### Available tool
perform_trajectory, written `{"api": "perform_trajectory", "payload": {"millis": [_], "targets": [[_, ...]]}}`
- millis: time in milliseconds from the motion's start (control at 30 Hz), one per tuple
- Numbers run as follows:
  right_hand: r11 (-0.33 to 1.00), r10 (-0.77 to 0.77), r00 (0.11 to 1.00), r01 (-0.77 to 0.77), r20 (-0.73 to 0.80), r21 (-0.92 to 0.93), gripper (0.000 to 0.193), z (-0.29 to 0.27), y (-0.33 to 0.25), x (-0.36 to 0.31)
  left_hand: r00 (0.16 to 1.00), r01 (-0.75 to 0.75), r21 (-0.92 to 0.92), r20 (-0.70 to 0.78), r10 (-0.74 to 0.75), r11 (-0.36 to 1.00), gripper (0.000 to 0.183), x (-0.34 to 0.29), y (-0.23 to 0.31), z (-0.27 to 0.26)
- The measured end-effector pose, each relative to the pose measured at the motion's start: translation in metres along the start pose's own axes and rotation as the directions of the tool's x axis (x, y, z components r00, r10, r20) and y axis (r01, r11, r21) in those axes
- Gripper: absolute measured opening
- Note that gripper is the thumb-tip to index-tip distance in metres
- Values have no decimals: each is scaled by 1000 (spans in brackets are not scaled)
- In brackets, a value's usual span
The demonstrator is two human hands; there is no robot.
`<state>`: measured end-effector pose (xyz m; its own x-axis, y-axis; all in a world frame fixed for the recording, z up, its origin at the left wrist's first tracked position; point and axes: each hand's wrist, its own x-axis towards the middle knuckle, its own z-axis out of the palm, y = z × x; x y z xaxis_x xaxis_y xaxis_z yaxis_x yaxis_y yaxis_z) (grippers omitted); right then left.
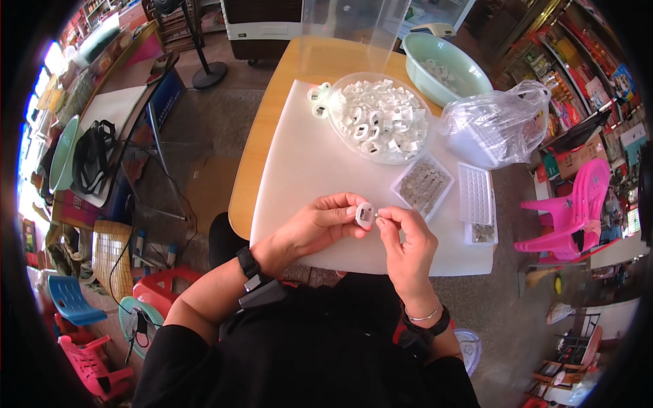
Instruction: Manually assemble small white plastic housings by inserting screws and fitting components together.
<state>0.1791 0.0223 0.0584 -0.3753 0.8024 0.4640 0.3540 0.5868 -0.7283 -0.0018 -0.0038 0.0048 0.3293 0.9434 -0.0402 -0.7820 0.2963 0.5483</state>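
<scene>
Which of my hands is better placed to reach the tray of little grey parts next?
Probably your right hand: it looks closer to the tray, which lies just beyond it, while your left hand, farther left, holds the round white piece.

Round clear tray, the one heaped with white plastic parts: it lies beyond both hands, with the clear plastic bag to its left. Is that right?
Not quite: the head view shows the clear plastic bag to the right of the round clear tray. The tray, heaped with white plastic parts, does lie beyond the left hand and right hand.
</scene>
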Motion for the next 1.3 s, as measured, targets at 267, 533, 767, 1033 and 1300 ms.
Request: {"api": "perform_trajectory", "payload": {"millis": [267, 533, 767, 1033, 1300], "targets": [[990, -116, 993, 114, -12, -82, 16, 6, 3, 0, 999, 22, -1, 28, -22, 1000, 22, 0, 0, 2], [992, -116, 993, 117, 15, -57, 13, 4, 7, 0, 999, 29, 19, 25, -30, 999, 25, 2, -4, -3], [999, -34, 989, 35, 146, 0, 11, -5, 7, 4, 998, 43, 77, 34, -46, 996, 22, 1, -4, -4], [986, 69, 971, -101, 228, 134, 11, -11, 4, 5, 996, 88, 60, 11, -89, 994, 24, 2, -1, -2], [979, 94, 972, -130, 214, 156, 11, -11, 3, 3, 995, 95, 68, 12, -96, 993, 25, 2, 0, 0]]}}
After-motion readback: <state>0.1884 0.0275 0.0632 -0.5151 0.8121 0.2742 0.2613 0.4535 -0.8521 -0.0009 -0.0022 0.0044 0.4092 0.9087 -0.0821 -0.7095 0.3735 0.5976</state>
